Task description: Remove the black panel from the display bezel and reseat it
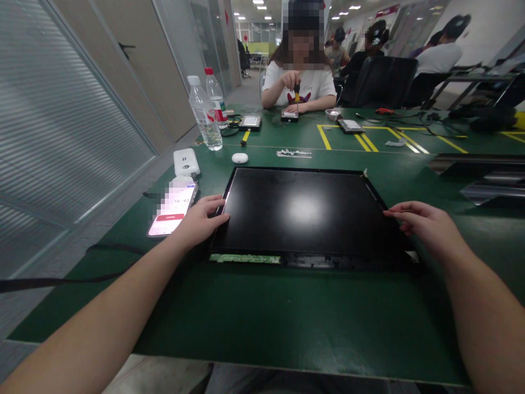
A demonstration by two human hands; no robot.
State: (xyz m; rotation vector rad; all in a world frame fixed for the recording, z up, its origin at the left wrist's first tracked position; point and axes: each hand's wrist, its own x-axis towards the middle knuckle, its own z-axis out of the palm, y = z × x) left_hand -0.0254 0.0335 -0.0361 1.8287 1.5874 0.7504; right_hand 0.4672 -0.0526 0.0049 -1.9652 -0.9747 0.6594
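Observation:
A black LCD panel [270, 208] lies flat on the table in front of me, its screen facing up and catching a bright reflection. Along its near edge runs a narrow green circuit board [245, 259]. My left hand [204, 214] holds the panel's left edge, thumb and fingertips against the frame. At the right edge, my right hand [420, 220] pinches the frame between thumb and fingers; whether a thin strip is also in that pinch cannot be made out. Small pale tabs stick up at the panel's far right and near right corners.
Left of the panel are a lit phone [174, 210], a white power bank [186, 162], an earbud case [240, 158] and water bottles [208, 123]. Across the green table [287, 323], a person uses a screwdriver [297, 94] on a hard drive [289, 116]. Dark metallic pieces [492, 183] lie right.

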